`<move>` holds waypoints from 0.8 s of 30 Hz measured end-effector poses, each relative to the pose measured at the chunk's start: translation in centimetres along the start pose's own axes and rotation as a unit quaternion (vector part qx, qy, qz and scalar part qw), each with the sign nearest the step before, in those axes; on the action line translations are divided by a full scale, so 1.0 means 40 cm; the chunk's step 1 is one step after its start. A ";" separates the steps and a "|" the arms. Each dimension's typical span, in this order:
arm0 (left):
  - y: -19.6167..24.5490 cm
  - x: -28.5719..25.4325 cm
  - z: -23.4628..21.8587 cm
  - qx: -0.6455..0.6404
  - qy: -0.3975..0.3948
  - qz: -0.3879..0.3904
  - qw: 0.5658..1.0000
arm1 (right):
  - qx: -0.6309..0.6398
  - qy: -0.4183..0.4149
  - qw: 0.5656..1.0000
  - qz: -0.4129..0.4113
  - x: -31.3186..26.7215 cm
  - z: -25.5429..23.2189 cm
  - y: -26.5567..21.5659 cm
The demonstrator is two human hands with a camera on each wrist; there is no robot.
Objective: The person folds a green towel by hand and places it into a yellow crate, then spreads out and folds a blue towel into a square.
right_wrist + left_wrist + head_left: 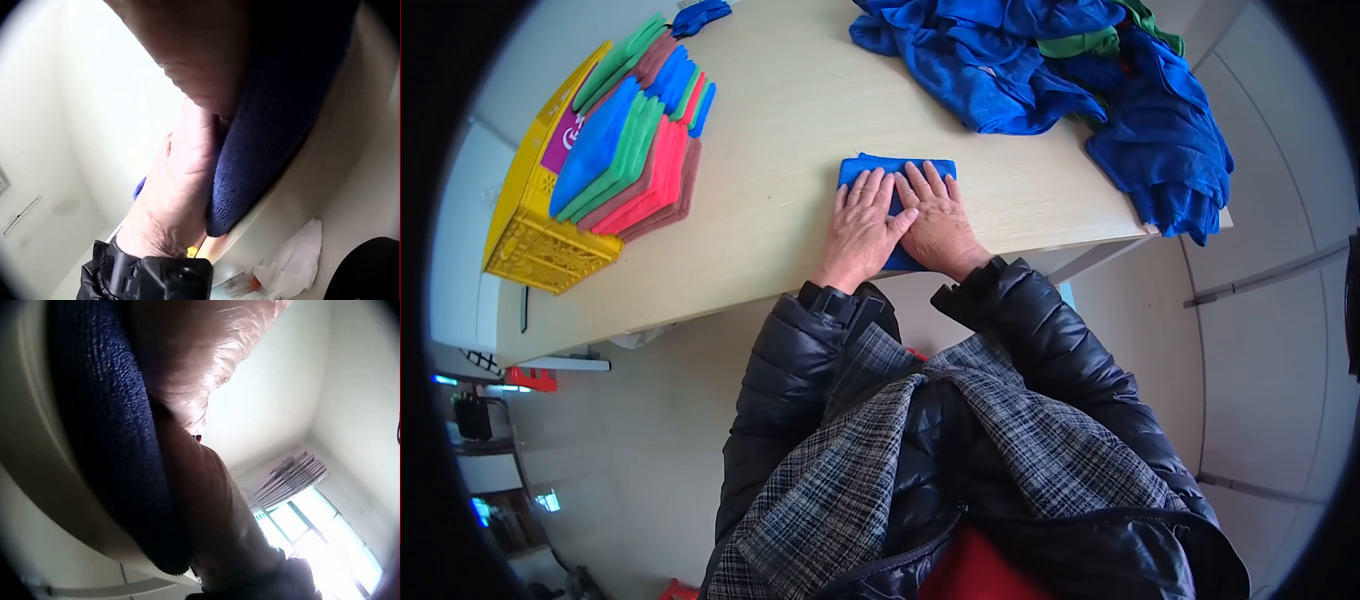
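Note:
A folded blue cloth (904,261) lies at the front edge of the table, reaching slightly past it. Both hands rest flat on it side by side, fingers straight and pointing away from the body. The left hand (860,220) covers its left half, its thumb overlapping the right hand (941,228), which covers the right half. From the left wrist, the thick edge of the blue cloth (112,431) shows beneath the palms. The right wrist view shows the same blue cloth (256,156) under the hands, its front corner over the table edge. Most of its top is hidden by the hands.
A yellow plastic crate (550,245) stands at the left of the table (770,200), beside stacked folded cloths (625,165) in blue, green, red and brown. A heap of loose blue cloths (1000,75) with some green lies at the back right, hanging over the edge.

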State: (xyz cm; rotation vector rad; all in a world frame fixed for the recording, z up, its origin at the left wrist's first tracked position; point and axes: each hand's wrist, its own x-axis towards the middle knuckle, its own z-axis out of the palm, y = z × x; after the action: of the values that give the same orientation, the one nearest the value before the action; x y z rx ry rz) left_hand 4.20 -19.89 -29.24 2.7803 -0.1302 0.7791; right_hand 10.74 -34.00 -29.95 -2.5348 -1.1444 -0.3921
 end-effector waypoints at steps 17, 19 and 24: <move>-0.188 0.143 0.006 -0.215 -0.040 -0.205 0.954 | 0.031 0.003 0.997 0.064 -0.007 -0.056 -0.019; -0.184 0.146 0.005 -0.185 -0.030 -0.176 0.966 | 0.031 -0.006 0.998 0.059 -0.011 -0.058 -0.017; -0.193 0.170 0.004 -0.176 -0.010 -0.078 0.981 | 0.043 -0.017 0.997 0.062 -0.012 -0.069 -0.014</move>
State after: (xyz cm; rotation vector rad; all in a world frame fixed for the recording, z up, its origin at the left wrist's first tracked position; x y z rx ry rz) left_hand 11.24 -12.62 -27.49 2.4299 -0.0457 0.6206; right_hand 9.70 -35.07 -27.50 -2.5312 -0.9866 -0.2633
